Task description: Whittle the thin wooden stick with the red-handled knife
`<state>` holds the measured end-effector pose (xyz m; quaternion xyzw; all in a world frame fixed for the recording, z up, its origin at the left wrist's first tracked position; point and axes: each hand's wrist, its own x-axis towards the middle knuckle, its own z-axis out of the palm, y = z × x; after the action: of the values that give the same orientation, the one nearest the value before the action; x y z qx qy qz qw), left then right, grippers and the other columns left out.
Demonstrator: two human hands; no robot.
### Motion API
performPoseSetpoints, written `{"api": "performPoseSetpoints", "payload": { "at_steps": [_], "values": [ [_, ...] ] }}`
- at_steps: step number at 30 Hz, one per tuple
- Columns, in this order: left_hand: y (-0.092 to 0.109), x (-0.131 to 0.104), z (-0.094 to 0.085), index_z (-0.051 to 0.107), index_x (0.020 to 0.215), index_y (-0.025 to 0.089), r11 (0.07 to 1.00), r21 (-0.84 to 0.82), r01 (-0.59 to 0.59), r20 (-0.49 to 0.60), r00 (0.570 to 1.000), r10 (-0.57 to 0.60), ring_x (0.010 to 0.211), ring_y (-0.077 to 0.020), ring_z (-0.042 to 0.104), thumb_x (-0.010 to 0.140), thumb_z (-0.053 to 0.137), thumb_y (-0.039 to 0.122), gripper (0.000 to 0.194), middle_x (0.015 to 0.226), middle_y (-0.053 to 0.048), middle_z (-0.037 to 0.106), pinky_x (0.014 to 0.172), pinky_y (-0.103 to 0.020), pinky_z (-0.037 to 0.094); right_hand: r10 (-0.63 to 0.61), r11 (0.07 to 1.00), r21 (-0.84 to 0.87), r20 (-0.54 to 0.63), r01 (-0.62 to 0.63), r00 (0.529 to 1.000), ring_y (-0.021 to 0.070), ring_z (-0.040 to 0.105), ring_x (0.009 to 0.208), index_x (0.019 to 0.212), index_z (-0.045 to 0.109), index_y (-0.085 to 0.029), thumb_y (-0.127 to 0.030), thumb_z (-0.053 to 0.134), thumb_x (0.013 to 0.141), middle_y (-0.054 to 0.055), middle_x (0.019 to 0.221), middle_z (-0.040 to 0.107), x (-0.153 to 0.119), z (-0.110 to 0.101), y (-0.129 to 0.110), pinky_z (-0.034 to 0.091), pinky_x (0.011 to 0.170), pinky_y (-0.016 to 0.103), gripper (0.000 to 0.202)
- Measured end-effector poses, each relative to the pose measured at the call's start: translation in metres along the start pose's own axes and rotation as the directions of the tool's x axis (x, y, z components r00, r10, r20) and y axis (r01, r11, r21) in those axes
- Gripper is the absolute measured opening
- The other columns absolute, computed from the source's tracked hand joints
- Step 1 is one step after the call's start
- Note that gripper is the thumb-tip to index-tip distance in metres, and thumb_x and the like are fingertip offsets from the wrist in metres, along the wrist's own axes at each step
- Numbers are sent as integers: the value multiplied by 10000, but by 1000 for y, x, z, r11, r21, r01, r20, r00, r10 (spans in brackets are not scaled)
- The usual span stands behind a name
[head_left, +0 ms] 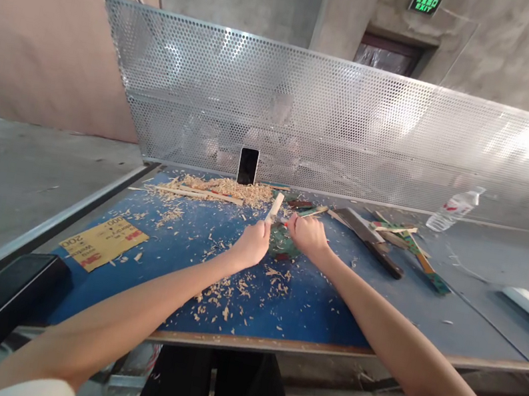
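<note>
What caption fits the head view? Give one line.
Left hand grips a wooden stick, right hand beside it, over a shavings-strewn blue table.

Mid-frame: left hand [251, 244] grips pale wooden stick [275, 206]; right hand [307, 235] closed beside it. Shavings [218, 295] litter blue tabletop [174, 250]. Phone [248, 165] upright behind.

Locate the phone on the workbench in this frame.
In the head view, the phone stands upright at the far edge of the blue table, leaning against the perforated metal screen, just behind the pile of wood shavings.
</note>
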<state>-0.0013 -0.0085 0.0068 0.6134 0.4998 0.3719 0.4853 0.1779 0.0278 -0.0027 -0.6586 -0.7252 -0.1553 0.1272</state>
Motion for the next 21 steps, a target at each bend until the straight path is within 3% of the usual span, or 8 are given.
{"api": "performPoseSetpoints", "payload": {
  "at_steps": [3, 6, 8, 11, 13, 16, 19, 21],
  "values": [
    [-1, -3, -2, 408, 812, 238, 999, -14, 43, 26, 999, -43, 418, -100, 296, 1054, 378, 466, 335, 548, 58, 338, 449, -256, 230, 8, 1000, 12, 5, -8, 1000, 259, 750, 839, 892, 794, -117, -369, 266, 1071, 201, 909, 779, 4, -1, 3, 529, 783, 324, 611],
    [-1, -15, 1, 387, 864, 254, 966, -157, 204, 312, 939, -147, 373, -88, 213, 1058, 310, 528, 345, 526, 87, 276, 411, -239, 181, 168, 985, 36, 39, -169, 985, 254, 753, 842, 940, 789, -119, -347, 248, 1075, 208, 907, 774, 13, -2, 26, 524, 781, 320, 602],
    [-2, -21, 6, 391, 868, 253, 966, -160, 204, 492, 865, -101, 367, -80, 229, 1049, 364, 535, 336, 522, 85, 285, 397, -234, 185, 231, 970, 55, 68, -235, 971, 278, 752, 888, 1023, 782, -107, -343, 280, 1066, 220, 949, 772, 18, -1, 50, 520, 788, 335, 556],
    [-4, -20, 11, 373, 866, 247, 978, -183, 104, 441, 898, -13, 362, -69, 241, 1065, 342, 509, 330, 531, 83, 299, 386, -234, 201, 358, 925, 124, 33, -359, 933, 310, 742, 943, 1006, 782, -85, -366, 233, 1070, 246, 974, 762, 21, 0, 78, 509, 836, 368, 620],
    [-5, -15, 9, 388, 884, 241, 977, -196, 88, 387, 922, -5, 362, -70, 233, 1077, 329, 474, 308, 531, 91, 282, 383, -235, 198, 399, 905, 170, -23, -390, 916, 322, 733, 958, 989, 776, -75, -372, 206, 1072, 256, 983, 756, 20, -1, 83, 499, 852, 379, 648],
    [-8, -7, 1, 452, 995, 236, 965, -240, 102, 308, 951, -24, 361, -80, 216, 1075, 343, 480, 279, 520, 103, 261, 382, -234, 182, 311, 937, 195, -79, -291, 947, 313, 724, 948, 943, 769, -81, -344, 178, 1076, 251, 951, 756, 14, -5, 67, 481, 854, 368, 661],
    [-13, -2, -7, 465, 1169, 260, 954, -280, 108, 264, 964, -31, 352, -90, 229, 1054, 393, 522, 295, 515, 108, 285, 381, -229, 177, 162, 971, 185, -41, -152, 986, 279, 723, 859, 875, 761, -103, -329, 197, 1078, 223, 866, 754, 5, -7, 37, 472, 805, 334, 641],
    [-15, 1, -8, 463, 1165, 263, 948, -301, 101, 259, 966, -21, 348, -93, 253, 1054, 394, 505, 275, 510, 109, 306, 381, -226, 207, 94, 980, 180, -19, -89, 995, 261, 723, 838, 830, 753, -127, -342, 203, 1081, 206, 864, 760, -3, -7, 19, 470, 773, 310, 642]
  ]
}}
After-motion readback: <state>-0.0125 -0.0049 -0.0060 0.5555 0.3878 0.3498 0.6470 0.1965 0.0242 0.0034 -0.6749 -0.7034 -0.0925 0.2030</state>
